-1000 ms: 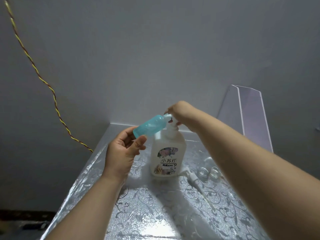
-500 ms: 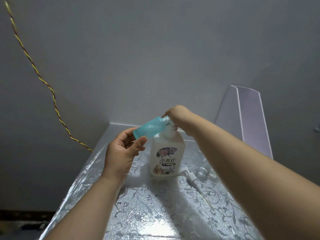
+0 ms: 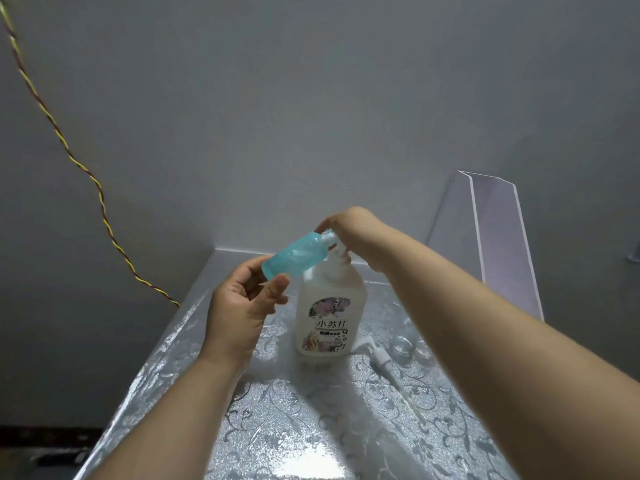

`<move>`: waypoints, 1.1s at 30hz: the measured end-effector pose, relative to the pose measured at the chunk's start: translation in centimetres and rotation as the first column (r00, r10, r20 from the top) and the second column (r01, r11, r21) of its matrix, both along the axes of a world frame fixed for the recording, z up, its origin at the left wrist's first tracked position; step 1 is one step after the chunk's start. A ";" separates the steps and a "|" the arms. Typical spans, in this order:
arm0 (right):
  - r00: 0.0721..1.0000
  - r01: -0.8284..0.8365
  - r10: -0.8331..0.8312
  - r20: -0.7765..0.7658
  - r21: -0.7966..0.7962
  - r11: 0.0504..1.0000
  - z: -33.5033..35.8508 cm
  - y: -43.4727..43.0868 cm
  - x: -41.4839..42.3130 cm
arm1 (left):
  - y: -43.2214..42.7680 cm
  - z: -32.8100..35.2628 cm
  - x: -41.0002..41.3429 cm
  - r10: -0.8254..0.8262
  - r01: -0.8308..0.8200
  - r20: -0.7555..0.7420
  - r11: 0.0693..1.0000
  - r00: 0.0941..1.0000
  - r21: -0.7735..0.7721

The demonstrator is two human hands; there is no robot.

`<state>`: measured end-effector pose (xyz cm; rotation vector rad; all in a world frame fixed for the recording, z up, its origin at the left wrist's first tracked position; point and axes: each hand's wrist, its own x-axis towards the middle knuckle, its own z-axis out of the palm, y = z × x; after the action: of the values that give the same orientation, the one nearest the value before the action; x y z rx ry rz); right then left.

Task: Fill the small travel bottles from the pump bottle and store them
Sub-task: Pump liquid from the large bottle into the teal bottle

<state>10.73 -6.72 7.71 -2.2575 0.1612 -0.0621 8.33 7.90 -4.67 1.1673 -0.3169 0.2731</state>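
Left hand point(image 3: 242, 306) grip pinches travel bottle point(image 3: 298, 252) base; mouth tilted up from grip to meet nozzle. Right hand point(image 3: 353, 230) grip curled over pump bottle point(image 3: 329, 306) head, probably for pressing.

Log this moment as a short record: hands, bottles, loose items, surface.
left hand: holds the teal travel bottle by its base, tilted, mouth at the pump spout
right hand: curled over the head of the pump bottle
pump bottle: white, upright on the table, floral label
loose items: pump cap with dip tube lying right of it; small clear jars beyond
table: silver floral-patterned cover
background: twisted cable on the wall, clear panel at right
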 end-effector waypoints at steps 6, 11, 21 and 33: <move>1.000 -0.002 0.002 -0.007 0.014 1.000 -0.9 -0.1 -0.1 | 0.0 -0.3 0.2 -0.017 0.017 -0.025 0.999 1.000 -0.032; 1.000 0.013 -0.013 -0.017 0.013 1.000 -0.7 0.0 -0.3 | 0.0 -0.4 0.1 -0.013 0.013 -0.004 0.999 1.000 -0.047; 0.991 0.007 -0.020 0.130 0.100 0.995 1.9 -0.7 0.1 | 0.1 -0.3 0.3 -0.024 0.027 0.033 0.995 0.999 -0.095; 0.999 -0.035 0.035 0.002 0.008 0.999 -1.1 -0.4 0.4 | -0.3 -0.8 0.5 -0.006 0.008 0.023 0.996 1.000 -0.090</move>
<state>11.11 -7.08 6.59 -2.2519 0.1210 -0.0454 8.86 7.57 -5.43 1.0751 -0.3252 0.2916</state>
